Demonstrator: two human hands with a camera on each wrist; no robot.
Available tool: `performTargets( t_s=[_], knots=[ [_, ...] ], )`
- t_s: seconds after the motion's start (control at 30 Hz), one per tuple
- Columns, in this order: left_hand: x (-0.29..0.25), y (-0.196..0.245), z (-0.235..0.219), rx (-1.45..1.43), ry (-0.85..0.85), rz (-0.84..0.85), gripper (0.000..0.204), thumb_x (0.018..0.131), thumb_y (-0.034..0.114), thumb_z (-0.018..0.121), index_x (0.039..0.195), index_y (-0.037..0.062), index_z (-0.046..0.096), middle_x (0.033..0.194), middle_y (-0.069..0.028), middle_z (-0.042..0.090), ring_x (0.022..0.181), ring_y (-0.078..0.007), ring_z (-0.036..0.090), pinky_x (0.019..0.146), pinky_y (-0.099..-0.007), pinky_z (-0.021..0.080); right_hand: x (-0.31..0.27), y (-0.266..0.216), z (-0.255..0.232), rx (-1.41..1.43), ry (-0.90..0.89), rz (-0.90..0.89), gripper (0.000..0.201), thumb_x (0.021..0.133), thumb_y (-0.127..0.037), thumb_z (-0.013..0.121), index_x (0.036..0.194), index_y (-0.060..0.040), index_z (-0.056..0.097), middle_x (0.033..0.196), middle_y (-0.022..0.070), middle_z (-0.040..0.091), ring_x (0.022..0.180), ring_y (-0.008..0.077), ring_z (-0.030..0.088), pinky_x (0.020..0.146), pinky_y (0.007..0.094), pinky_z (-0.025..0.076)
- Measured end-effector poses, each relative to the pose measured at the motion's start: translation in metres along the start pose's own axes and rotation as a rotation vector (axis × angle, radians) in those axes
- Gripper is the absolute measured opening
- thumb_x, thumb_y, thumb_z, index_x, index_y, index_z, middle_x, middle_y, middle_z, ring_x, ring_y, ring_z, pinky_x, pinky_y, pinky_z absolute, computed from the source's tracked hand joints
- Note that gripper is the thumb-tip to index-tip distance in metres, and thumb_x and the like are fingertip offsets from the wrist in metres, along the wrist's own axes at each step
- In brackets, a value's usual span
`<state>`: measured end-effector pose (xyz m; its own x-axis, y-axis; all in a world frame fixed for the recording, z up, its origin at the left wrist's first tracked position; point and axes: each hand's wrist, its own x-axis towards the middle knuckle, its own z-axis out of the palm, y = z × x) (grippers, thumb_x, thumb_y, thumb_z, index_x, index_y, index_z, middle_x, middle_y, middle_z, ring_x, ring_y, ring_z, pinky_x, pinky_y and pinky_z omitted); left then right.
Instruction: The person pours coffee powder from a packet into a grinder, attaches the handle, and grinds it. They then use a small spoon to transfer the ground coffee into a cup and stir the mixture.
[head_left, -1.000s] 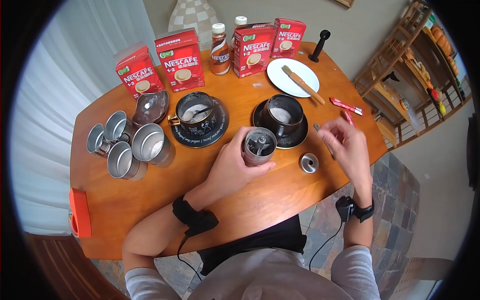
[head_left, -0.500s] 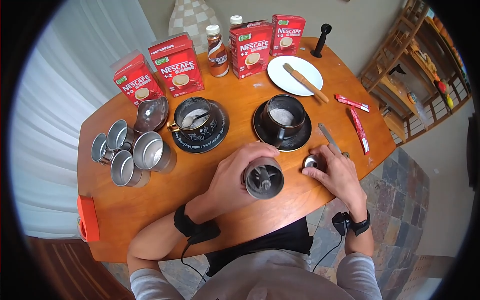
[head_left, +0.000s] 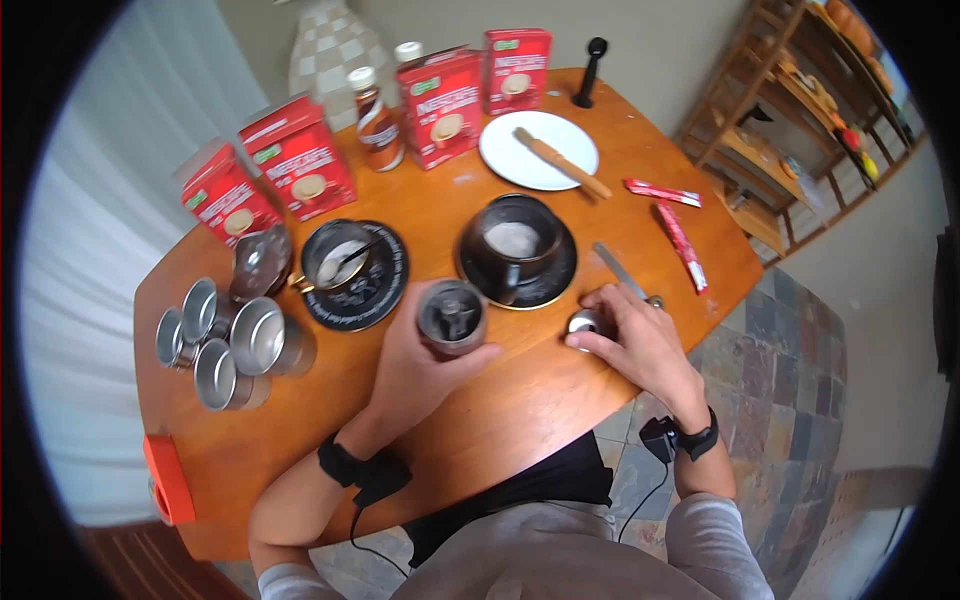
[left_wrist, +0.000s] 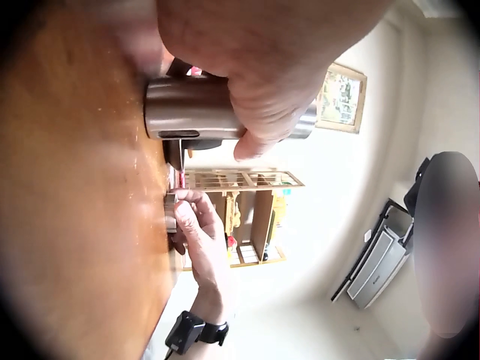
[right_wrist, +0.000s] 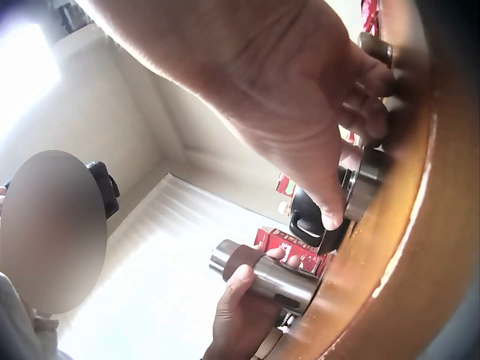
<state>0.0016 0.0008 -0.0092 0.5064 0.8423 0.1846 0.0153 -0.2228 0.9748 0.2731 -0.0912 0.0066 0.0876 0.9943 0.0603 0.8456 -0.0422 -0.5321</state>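
Observation:
My left hand [head_left: 408, 372] grips a cylindrical steel manual coffee grinder [head_left: 452, 330] around its side. The grinder's top is open, showing a central shaft inside. In the left wrist view the grinder [left_wrist: 191, 109] stands upright, its base right at the tabletop. My right hand [head_left: 650, 345] pinches a small round metal lid with a centre hole [head_left: 582, 324] low at the table, thumb on the near side. Just beyond those fingers lies a flat metal crank [head_left: 618, 266]. A black cup [head_left: 515, 240] with whitish powder stands on its saucer beyond the grinder.
Left stand a second black cup [head_left: 335, 255] holding powder and a spoon, several metal cups [head_left: 262, 338] and a glass bowl [head_left: 262, 262]. Behind are red Nescafe boxes [head_left: 298, 160], bottles [head_left: 377, 125] and a white plate [head_left: 500, 160] with a brush [head_left: 560, 160]. Red sachets [head_left: 680, 245] lie right.
My right hand has come down from the crank, now lying on the table, and taken hold of the small lid. The grinder tipped toward me, then came upright again. The head view has shifted.

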Motion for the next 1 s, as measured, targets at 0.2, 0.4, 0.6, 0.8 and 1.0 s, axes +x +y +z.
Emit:
performTargets(
  t_s=[0.2, 0.4, 0.6, 0.8, 1.0],
  knots=[
    [0.0, 0.0, 0.002, 0.003, 0.006, 0.04, 0.058, 0.081, 0.002, 0.088, 0.126, 0.0021, 0.052, 0.117, -0.0062, 0.066, 0.108, -0.0109, 0.063, 0.098, -0.0284, 0.051, 0.014, 0.04, -0.042, 0.0, 0.592, 0.201, 0.035, 0.088, -0.036, 0.084, 0.102, -0.0057, 0.074, 0.076, 0.0116, 0.067, 0.067, 0.0272, 0.065, 0.064, 0.0396, 0.052],
    [0.001, -0.001, 0.0, 0.019, -0.007, 0.043, 0.058, 0.081, 0.002, 0.088, 0.126, 0.002, 0.051, 0.117, -0.0063, 0.066, 0.107, -0.0109, 0.064, 0.098, -0.0281, 0.051, 0.024, 0.128, -0.062, -0.392, 0.46, 0.363, 0.034, 0.089, -0.037, 0.082, 0.104, -0.0066, 0.075, 0.089, 0.0133, 0.072, 0.087, 0.0326, 0.071, 0.077, 0.0452, 0.053],
    [0.001, -0.002, 0.0, 0.029, -0.007, 0.052, 0.057, 0.081, 0.002, 0.088, 0.125, 0.0021, 0.051, 0.117, -0.006, 0.066, 0.106, -0.0111, 0.064, 0.097, -0.0282, 0.051, 0.028, 0.121, -0.064, -0.039, 0.21, 0.423, 0.03, 0.089, -0.032, 0.081, 0.102, -0.0052, 0.075, 0.094, 0.0141, 0.075, 0.091, 0.0313, 0.072, 0.077, 0.0434, 0.054],
    [0.001, -0.001, 0.0, 0.008, -0.008, 0.047, 0.058, 0.081, 0.002, 0.088, 0.125, 0.0022, 0.051, 0.116, -0.006, 0.066, 0.105, -0.0112, 0.064, 0.097, -0.0288, 0.052, 0.077, 0.146, -0.081, -0.153, 0.414, 0.237, 0.027, 0.093, -0.03, 0.077, 0.102, -0.0048, 0.075, 0.097, 0.0149, 0.075, 0.095, 0.0333, 0.07, 0.081, 0.0435, 0.054],
    [0.001, -0.004, -0.001, 0.003, -0.018, 0.045, 0.058, 0.081, 0.003, 0.089, 0.126, 0.0021, 0.052, 0.115, -0.0062, 0.066, 0.105, -0.0113, 0.064, 0.095, -0.0289, 0.053, 0.127, 0.221, -0.088, -0.413, 0.405, 0.053, 0.027, 0.093, -0.029, 0.075, 0.105, -0.0037, 0.072, 0.099, 0.0161, 0.07, 0.102, 0.0371, 0.065, 0.086, 0.0466, 0.051]
  ],
)
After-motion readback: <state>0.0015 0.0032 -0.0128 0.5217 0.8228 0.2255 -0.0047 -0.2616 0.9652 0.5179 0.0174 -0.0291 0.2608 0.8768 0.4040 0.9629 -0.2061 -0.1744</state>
